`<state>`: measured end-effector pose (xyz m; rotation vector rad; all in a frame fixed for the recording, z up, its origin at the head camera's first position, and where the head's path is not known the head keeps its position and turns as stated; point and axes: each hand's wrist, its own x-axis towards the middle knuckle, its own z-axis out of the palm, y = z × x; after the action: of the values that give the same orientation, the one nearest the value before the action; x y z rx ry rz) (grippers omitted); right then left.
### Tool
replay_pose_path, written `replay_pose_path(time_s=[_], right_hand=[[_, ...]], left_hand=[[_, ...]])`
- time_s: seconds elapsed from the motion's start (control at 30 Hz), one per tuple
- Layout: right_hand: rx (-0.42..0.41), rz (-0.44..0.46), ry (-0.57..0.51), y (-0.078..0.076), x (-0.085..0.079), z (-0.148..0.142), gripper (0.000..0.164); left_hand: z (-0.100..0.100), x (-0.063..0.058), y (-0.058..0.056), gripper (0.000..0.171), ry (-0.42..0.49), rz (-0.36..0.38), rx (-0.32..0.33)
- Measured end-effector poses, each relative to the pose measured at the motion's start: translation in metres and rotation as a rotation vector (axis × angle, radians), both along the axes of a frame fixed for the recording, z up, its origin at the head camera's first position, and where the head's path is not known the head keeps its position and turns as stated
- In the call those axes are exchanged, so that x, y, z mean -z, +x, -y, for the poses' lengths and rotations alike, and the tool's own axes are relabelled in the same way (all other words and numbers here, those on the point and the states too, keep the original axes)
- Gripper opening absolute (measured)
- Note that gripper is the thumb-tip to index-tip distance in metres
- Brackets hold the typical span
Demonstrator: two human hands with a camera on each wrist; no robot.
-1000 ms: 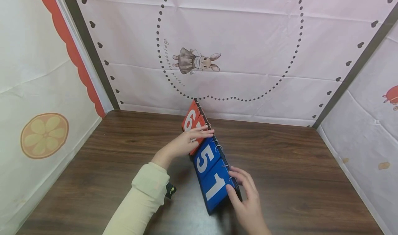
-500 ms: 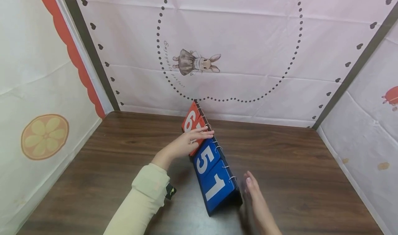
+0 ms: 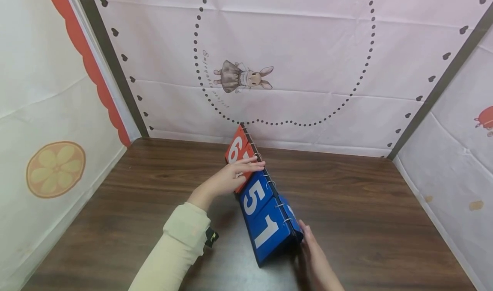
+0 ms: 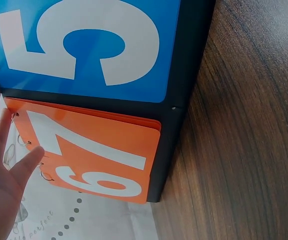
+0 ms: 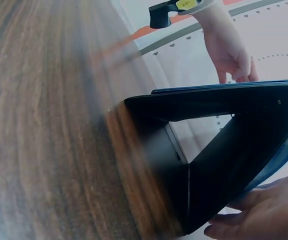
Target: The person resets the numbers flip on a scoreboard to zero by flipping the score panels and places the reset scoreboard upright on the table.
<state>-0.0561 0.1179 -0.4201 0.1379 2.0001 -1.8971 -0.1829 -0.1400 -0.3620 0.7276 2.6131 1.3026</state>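
Observation:
A tent-shaped flip scoreboard (image 3: pixel 265 216) stands on the table, with orange-red and blue number cards on rings along its top edge. Its left face reads 6 and a partly covered digit in red, then 5 and 1 in blue. My left hand (image 3: pixel 227 177) rests on the top edge near the middle, its fingers straight across the spine; its thumb touches the orange card (image 4: pixel 91 142). At the near end, my right hand (image 3: pixel 317 256) touches a blue card (image 3: pixel 289 216) that stands out from the right face. The right fingertips (image 5: pixel 233 217) are partly hidden behind the board.
The wooden table (image 3: pixel 366 205) runs back to a pale printed cloth wall (image 3: pixel 308 68), close behind the board's far end. More cloth walls stand left and right. A black wrist strap (image 3: pixel 211 236) sits on the left forearm.
My right hand has left the near top edge, moved down and right, then come back against the right face. A blue card now swings out there. The left hand has stayed put.

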Motion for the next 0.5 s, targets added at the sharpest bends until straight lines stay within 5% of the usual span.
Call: replay_pose_path(time_s=[0.13, 0.23, 0.43, 0.5], right_hand=[[0.096, 0.058, -0.02, 0.001, -0.012, -0.002, 0.091], [0.237, 0.015, -0.187, 0.0, -0.016, -0.005, 0.083], [0.588, -0.028, -0.803, -0.006, -0.019, -0.019, 0.077], [0.634, -0.015, -1.022, -0.006, -0.019, -0.023, 0.067]], left_hand=[[-0.001, -0.001, 0.0, 0.048, -0.003, 0.009, -0.009], [-0.001, 0.0, 0.0, 0.048, -0.005, 0.012, -0.012], [-0.001, -0.001, 0.0, 0.048, -0.009, 0.006, -0.011], [-0.001, -0.001, 0.001, 0.048, -0.009, 0.005, -0.009]])
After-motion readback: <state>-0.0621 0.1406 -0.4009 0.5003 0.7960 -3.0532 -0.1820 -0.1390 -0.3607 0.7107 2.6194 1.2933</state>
